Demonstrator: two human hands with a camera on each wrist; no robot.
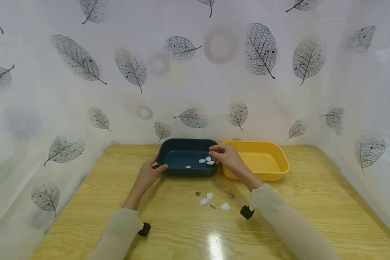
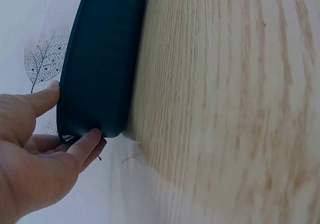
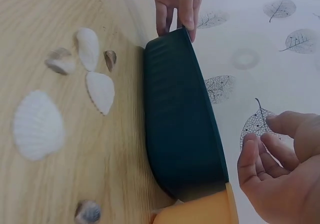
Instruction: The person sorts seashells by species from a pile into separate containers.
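A dark blue plastic basin (image 1: 188, 172) stands at the back of the table, with several small white shells (image 1: 210, 163) inside, mostly toward its right end. My left hand (image 1: 148, 172) holds its left end, thumb on the rim and fingers against the end wall, as the left wrist view shows. My right hand (image 1: 230, 159) hovers above the basin's right end. Its fingers are loosely bent with a gap to the thumb, and nothing shows between them in the right wrist view. White shells (image 3: 38, 125) and small brownish shells (image 3: 60, 61) lie on the table in front of the basin.
A yellow basin (image 1: 281, 176) stands right beside the dark blue one, partly behind my right forearm. Both rest on a wooden table (image 1: 312, 202). A white curtain with a leaf print (image 1: 195, 86) hangs behind and at the sides. A black wrist device (image 1: 247, 212) sits under each sleeve.
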